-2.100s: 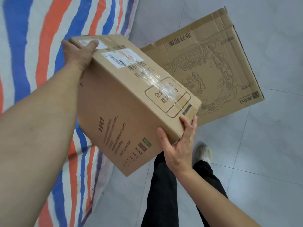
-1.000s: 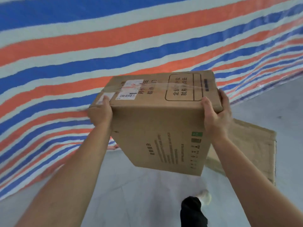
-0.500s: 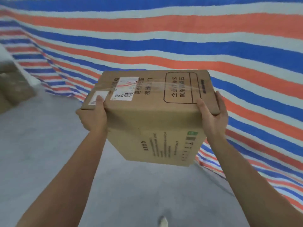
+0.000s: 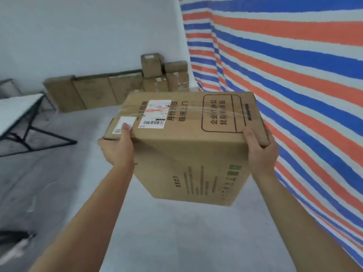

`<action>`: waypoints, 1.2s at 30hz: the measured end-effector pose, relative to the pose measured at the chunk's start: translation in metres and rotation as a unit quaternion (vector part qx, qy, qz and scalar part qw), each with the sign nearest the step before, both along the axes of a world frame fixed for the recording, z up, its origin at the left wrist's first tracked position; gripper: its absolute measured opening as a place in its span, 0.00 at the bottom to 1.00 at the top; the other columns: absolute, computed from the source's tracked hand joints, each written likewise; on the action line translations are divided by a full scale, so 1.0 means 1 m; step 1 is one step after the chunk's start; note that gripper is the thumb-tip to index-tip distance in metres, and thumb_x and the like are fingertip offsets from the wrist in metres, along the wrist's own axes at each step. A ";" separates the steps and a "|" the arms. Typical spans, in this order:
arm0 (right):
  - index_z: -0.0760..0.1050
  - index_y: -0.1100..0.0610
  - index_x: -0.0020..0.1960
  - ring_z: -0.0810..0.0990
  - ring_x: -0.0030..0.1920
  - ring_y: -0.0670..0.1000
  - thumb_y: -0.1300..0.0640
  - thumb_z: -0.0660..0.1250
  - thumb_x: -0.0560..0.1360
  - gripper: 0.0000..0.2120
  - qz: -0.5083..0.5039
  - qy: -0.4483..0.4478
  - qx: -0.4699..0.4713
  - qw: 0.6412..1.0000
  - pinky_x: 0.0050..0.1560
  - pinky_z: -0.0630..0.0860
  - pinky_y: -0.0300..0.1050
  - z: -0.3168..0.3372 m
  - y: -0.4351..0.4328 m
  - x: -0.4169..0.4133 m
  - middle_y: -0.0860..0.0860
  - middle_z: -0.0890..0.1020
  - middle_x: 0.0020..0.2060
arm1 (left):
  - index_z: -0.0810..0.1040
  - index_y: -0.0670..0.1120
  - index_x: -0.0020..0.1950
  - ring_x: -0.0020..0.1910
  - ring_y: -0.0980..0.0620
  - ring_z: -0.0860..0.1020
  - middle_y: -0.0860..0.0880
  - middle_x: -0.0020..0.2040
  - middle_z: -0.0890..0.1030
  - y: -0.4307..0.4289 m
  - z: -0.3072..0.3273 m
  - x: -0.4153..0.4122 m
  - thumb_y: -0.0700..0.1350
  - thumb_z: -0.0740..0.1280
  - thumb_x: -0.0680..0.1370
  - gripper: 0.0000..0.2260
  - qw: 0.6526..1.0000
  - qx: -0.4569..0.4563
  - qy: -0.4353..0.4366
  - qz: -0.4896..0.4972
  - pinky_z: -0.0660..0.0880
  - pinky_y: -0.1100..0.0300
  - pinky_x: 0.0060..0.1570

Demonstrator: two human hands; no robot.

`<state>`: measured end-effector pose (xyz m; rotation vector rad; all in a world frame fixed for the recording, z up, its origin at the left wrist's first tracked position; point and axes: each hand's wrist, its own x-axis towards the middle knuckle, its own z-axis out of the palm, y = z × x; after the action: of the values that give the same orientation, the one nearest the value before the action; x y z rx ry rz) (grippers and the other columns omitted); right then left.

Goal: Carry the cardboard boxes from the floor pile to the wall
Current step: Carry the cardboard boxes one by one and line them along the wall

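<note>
Left hand (image 4: pixel 116 148) and right hand (image 4: pixel 262 152) clamp the near top corners of a taped cardboard box (image 4: pixel 188 146), carried mid-air. Bare grey floor (image 4: pixel 78 173) beyond; striped tarp (image 4: pixel 294 95) close right; table (image 4: pixel 17 112) left; stacked boxes (image 4: pixel 121 87) against far wall (image 4: pixel 78 36).

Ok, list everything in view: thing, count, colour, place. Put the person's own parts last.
Carried box: one, brown, centre, held up off the floor.
Stacked boxes: several, brown, against the far wall.
Tarp: one, blue, orange and white stripes, right.
Table: one, white top, black legs, left.
Wall: pale grey, behind.
Floor: grey.
Left hand: gripping the box's near-left corner.
Right hand: gripping its near-right corner.
</note>
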<state>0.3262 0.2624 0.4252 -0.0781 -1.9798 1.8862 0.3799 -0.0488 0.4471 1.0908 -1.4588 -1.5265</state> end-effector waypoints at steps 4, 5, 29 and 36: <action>0.74 0.35 0.63 0.76 0.55 0.28 0.44 0.71 0.76 0.17 0.109 -0.001 0.000 0.994 0.52 0.72 0.27 0.020 -0.121 -0.067 0.27 0.77 0.53 | 0.69 0.45 0.62 0.51 0.52 0.75 0.51 0.55 0.76 -0.104 0.013 -0.013 0.62 0.72 0.70 0.29 0.994 -0.010 0.008 0.108 0.73 0.57 0.53; 0.72 0.32 0.60 0.76 0.54 0.28 0.45 0.71 0.76 0.15 0.135 -0.004 -0.011 0.991 0.51 0.72 0.27 0.024 -0.146 -0.081 0.25 0.77 0.51 | 0.69 0.45 0.62 0.51 0.52 0.74 0.51 0.55 0.75 -0.125 0.016 -0.016 0.61 0.72 0.72 0.29 0.992 -0.008 0.016 0.129 0.71 0.58 0.50; 0.72 0.34 0.53 0.76 0.52 0.38 0.46 0.71 0.77 0.10 0.174 -0.055 -0.034 0.983 0.50 0.70 0.35 0.003 -0.525 -0.525 0.31 0.75 0.51 | 0.67 0.46 0.67 0.63 0.43 0.74 0.45 0.64 0.76 -0.496 0.000 -0.458 0.61 0.73 0.72 0.31 0.991 0.013 -0.001 0.132 0.71 0.54 0.54; 0.75 0.41 0.62 0.77 0.55 0.40 0.40 0.71 0.75 0.17 0.222 -0.085 -0.027 0.971 0.63 0.74 0.49 0.001 -0.625 -0.686 0.34 0.78 0.54 | 0.69 0.45 0.65 0.63 0.43 0.75 0.45 0.63 0.77 -0.586 0.006 -0.584 0.60 0.73 0.73 0.29 0.986 0.015 -0.015 0.163 0.70 0.55 0.52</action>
<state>-0.3595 -0.3630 0.4261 0.2128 -2.2006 2.2753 -0.2045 -0.6352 0.4530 1.3040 -1.2087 -1.3087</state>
